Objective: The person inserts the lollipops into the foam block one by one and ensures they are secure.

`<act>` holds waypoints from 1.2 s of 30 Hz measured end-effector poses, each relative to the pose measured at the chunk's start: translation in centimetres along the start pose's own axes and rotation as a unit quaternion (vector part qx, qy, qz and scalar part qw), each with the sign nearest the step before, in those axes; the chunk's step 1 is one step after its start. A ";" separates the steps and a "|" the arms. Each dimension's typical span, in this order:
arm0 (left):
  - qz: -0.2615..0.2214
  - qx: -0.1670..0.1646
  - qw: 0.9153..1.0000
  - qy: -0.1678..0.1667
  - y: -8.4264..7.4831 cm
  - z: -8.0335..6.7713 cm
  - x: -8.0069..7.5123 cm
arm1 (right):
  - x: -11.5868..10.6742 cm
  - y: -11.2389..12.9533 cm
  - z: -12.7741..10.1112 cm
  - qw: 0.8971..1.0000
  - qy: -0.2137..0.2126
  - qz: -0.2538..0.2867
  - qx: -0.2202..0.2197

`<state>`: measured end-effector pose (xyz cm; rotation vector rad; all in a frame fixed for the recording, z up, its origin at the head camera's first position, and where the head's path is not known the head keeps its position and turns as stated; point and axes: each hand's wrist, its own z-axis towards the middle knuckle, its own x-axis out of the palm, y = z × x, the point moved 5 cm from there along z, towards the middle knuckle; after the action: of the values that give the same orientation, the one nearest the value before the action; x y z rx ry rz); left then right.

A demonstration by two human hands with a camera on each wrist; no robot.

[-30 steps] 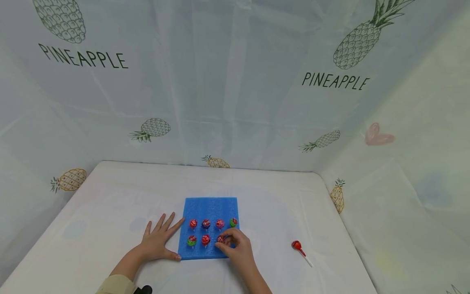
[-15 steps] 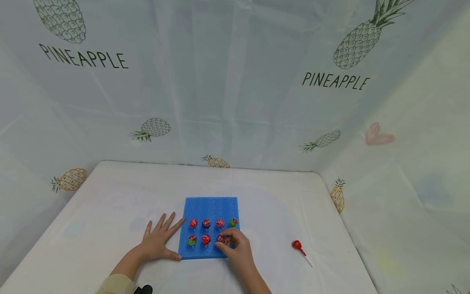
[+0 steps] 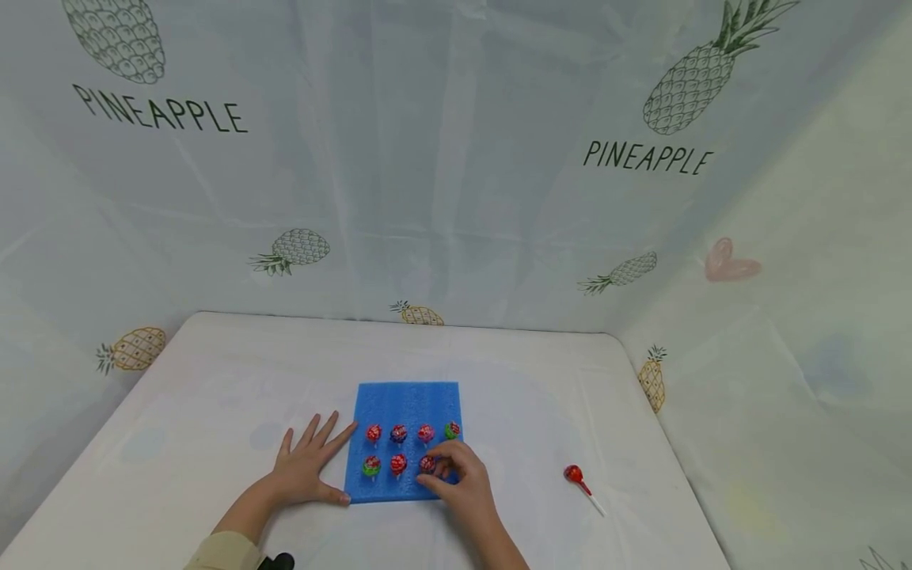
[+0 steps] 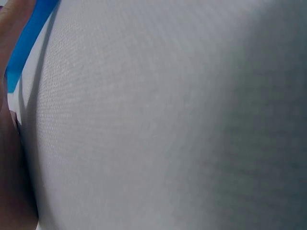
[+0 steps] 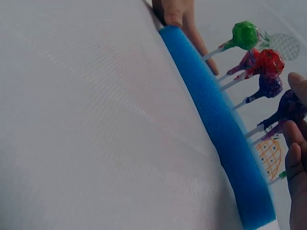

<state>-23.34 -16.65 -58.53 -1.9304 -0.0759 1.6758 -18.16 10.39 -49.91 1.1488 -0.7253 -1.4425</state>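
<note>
A blue foam board (image 3: 408, 400) lies on the white table, with several wrapped lollipops standing in it by their sticks in two rows. My right hand (image 3: 465, 484) pinches the dark-wrapped head of the third lollipop (image 5: 290, 106) in the near row. In the right wrist view that lollipop's white stick enters the foam. My left hand (image 3: 305, 469) rests spread on the table at the board's left side, its thumb at the near left corner. A green lollipop (image 5: 245, 35) and a red lollipop (image 5: 269, 63) stand farther along the board.
One loose red lollipop (image 3: 574, 474) lies on the table to the right, its white stick toward me. Pineapple-printed cloth (image 3: 456, 158) hangs behind the table's far edge. A dark rounded object (image 3: 283, 561) shows by the left sleeve (image 3: 226, 552).
</note>
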 end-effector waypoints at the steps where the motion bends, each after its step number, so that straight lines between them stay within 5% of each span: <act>1: 0.000 -0.001 1.000 0.000 0.0 0.0 0.0 | -0.1 0.0 -0.1 1.000 -0.002 0.000 -0.008; 9: 0.002 -0.003 1.000 0.011 -0.4 -0.2 -0.4 | -2.2 -2.7 -1.1 0.998 -0.045 -0.011 -0.031; 19: 0.005 -0.009 1.000 0.006 -0.2 0.0 0.1 | -7.1 -6.8 -2.7 0.987 -0.117 -0.069 0.084; 36: 0.010 -0.005 1.000 -0.005 -0.1 0.1 0.0 | -12.1 -8.1 -5.5 0.958 -0.193 -0.147 0.153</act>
<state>-23.37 -16.53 -58.48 -1.9372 -0.0696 1.7000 -16.97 24.67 -56.03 1.2608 -1.1169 -1.8845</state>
